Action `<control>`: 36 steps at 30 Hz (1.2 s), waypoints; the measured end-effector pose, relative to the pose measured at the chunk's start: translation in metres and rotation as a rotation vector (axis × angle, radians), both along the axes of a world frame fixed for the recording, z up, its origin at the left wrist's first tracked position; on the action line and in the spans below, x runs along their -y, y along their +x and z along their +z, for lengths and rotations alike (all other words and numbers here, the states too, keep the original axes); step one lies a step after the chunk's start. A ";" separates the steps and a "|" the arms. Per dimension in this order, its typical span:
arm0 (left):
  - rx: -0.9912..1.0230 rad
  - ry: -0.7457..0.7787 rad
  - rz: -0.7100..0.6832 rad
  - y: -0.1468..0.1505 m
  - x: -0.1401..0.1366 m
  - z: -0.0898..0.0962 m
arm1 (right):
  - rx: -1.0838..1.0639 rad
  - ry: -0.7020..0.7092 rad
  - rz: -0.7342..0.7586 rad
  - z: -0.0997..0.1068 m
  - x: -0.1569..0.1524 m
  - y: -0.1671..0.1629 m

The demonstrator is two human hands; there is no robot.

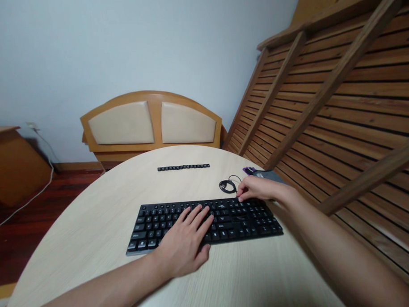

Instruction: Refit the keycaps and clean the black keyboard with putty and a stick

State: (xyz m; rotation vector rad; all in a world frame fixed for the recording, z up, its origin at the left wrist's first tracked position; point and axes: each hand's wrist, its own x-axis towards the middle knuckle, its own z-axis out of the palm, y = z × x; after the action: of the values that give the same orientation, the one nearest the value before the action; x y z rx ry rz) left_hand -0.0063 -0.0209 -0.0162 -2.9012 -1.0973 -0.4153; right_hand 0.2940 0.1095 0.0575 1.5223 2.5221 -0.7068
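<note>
A black full-size keyboard (227, 235) lies on the pale round table. My left hand (187, 243) rests flat on its middle keys, fingers stretched out and slightly apart. At the keyboard's back edge, right of centre, my right hand (248, 188) has its thumb and fingers pinched together over the top row. What sits between those fingertips is too small to make out. Small stubs show along part of the top row in place of full keys. Farther back, small black keycaps (184, 167) stand in a line. The keyboard's coiled black cable (227, 186) lies just left of my right hand.
Beyond my right hand, a grey and purple item (270, 174) lies at the table's (103, 228) right edge. A slatted wooden bed frame (340, 104) leans close along the right side. A headboard with cream panels (153, 119) stands behind the table.
</note>
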 end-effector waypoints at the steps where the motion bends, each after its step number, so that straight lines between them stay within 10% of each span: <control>1: 0.001 -0.001 -0.001 0.000 0.000 0.000 | 0.012 -0.011 -0.004 0.000 -0.001 -0.001; 9: 0.001 -0.012 -0.001 0.001 0.000 0.000 | 0.131 -0.041 0.082 0.010 -0.009 -0.014; 13: 0.000 -0.017 -0.003 0.001 0.000 0.000 | 0.159 0.194 0.066 0.013 -0.032 -0.038; 23: 0.014 -0.056 -0.004 -0.001 0.000 0.002 | 0.203 0.472 -0.124 -0.028 -0.115 -0.079; 36: 0.022 -0.048 -0.009 0.000 0.000 0.002 | 0.244 0.505 -0.183 -0.045 -0.116 -0.087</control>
State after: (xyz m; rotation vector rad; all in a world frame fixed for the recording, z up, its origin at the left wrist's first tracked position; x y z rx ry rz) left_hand -0.0068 -0.0210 -0.0141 -2.9511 -1.1125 -0.4289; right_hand 0.2075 0.2259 0.0120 1.8667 2.5051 0.1227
